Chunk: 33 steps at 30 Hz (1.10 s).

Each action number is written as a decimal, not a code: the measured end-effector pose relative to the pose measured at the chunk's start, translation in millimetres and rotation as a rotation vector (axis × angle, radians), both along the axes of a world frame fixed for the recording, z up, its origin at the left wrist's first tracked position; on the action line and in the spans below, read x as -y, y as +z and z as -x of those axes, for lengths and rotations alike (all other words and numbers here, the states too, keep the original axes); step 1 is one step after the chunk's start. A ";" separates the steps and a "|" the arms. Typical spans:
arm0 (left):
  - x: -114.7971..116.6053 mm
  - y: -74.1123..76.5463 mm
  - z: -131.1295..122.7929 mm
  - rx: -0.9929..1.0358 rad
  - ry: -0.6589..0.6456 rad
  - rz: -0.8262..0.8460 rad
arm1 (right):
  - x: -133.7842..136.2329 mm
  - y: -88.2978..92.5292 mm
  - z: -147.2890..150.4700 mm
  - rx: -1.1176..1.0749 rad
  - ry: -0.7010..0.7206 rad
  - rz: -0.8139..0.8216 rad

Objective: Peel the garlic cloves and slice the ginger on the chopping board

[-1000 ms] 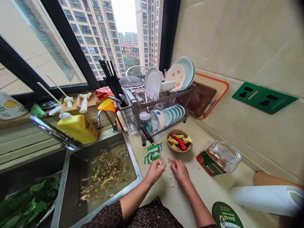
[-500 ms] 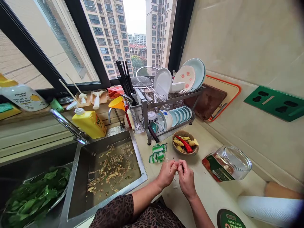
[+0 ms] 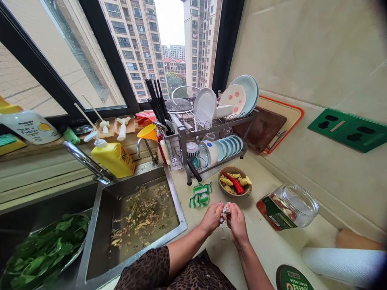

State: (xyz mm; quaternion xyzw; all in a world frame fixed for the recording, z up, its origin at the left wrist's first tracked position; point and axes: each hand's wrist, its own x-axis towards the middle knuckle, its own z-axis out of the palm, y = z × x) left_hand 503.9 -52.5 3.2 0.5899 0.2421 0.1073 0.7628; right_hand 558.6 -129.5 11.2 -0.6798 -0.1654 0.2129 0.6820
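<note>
A small pale clove-like piece (image 3: 226, 211) is pinched between the fingers (image 3: 233, 210) of the left hand (image 3: 211, 218) and the right hand (image 3: 238, 224), the fingertips of both pressed closely around it above the table (image 3: 266, 253). Pale peel scraps (image 3: 223, 237) are scattered on the table below the hands. Just beyond the hands, a woven bowl (image 3: 242, 194) is filled with yellow ginger pieces (image 3: 226, 181) and a red chili (image 3: 235, 183), and a green-and-white scrubber (image 3: 200, 196) is laid beside it. To the left, a stainless steel sink (image 3: 178, 209) is seen holding murky water with pale scraps (image 3: 140, 217), while a steel bowl (image 3: 83, 241) of leafy greens (image 3: 45, 249) is placed in the adjoining basin. To the right, a glass jar (image 3: 299, 205) is laid on a red-and-green packet (image 3: 269, 213). Behind the woven bowl, a metal dish rack (image 3: 211, 131) is loaded with plates (image 3: 236, 98).
</note>
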 end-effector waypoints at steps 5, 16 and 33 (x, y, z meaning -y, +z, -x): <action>-8.3 -5.6 -5.0 -0.026 0.077 -0.226 | 5.1 1.8 -11.7 0.058 -0.074 0.061; 3.4 10.0 -13.3 0.010 -0.017 -0.583 | 8.2 9.5 -3.2 0.581 -0.055 0.299; 10.0 -15.3 -14.5 -0.008 0.054 -0.185 | 8.7 -14.5 2.3 0.289 -0.056 0.092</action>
